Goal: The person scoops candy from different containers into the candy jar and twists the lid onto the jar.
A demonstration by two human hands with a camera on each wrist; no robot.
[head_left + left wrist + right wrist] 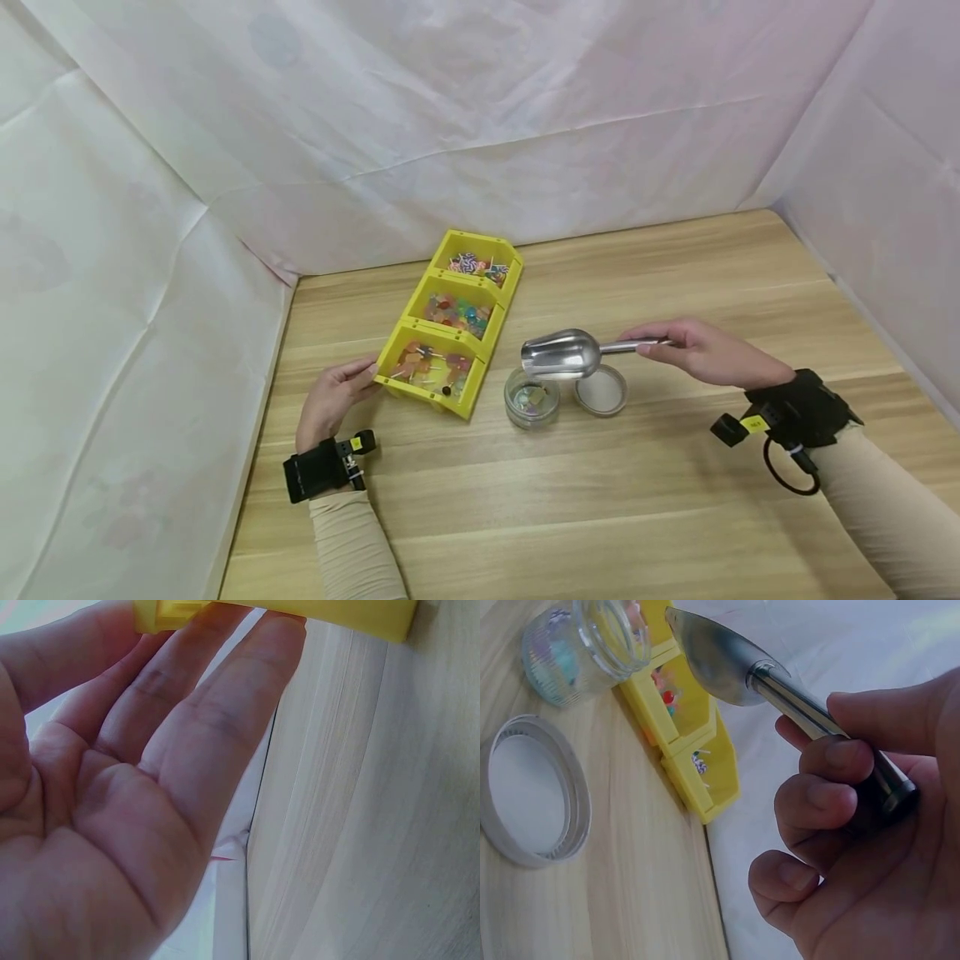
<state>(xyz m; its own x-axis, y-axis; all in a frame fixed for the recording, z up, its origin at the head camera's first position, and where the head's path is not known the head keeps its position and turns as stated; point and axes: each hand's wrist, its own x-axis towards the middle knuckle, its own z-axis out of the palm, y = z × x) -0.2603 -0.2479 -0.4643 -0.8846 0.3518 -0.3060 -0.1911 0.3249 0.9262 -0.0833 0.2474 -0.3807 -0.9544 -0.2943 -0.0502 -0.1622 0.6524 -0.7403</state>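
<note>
My right hand (pixel 701 350) grips the handle of a metal scoop (pixel 562 354), its fingers curled round it in the right wrist view. The scoop's bowl hangs above an open glass jar (pixel 531 414), which holds a few small colourful pieces. My left hand (pixel 333 400) holds the near left corner of a yellow three-compartment bin (pixel 471 400). In the left wrist view the thumb is at the bin's edge and the fingers (pixel 217 727) reach under or behind it; their tips are partly hidden.
The bin's near compartment holds lollipop-like pieces (pixel 408 367), the middle one colourful beads or candies (pixel 450 312), the far one swirled lollipops (pixel 468 263). A round lid (pixel 529 795) lies on the wooden table (pixel 525 508) beside the jar. White cloth walls (pixel 480 158) surround the table's back and sides.
</note>
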